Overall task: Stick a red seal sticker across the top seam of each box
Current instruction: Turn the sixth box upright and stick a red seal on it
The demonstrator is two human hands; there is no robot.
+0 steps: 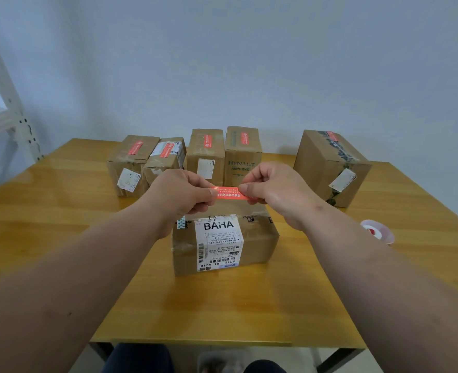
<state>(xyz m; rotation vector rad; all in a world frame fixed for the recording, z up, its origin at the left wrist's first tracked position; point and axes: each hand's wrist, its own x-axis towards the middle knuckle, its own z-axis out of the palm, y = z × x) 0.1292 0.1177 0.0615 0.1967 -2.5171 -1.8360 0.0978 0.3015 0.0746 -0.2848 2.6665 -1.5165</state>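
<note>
A red seal sticker (228, 193) is stretched flat between my two hands just above a cardboard box (257, 243) with a white "BAHA" label, in the middle of the table. My left hand (179, 192) pinches the sticker's left end. My right hand (273, 188) pinches its right end. The box's top is mostly hidden behind my hands. Several more boxes stand in a row at the back; each one, such as the leftmost (131, 162) and the large right one (330, 165), carries a red sticker on top.
A roll of red stickers (378, 230) lies on the wooden table (61, 211) to the right of my right forearm. A white metal shelf frame (4, 103) stands at the far left. My knees show below the table's near edge.
</note>
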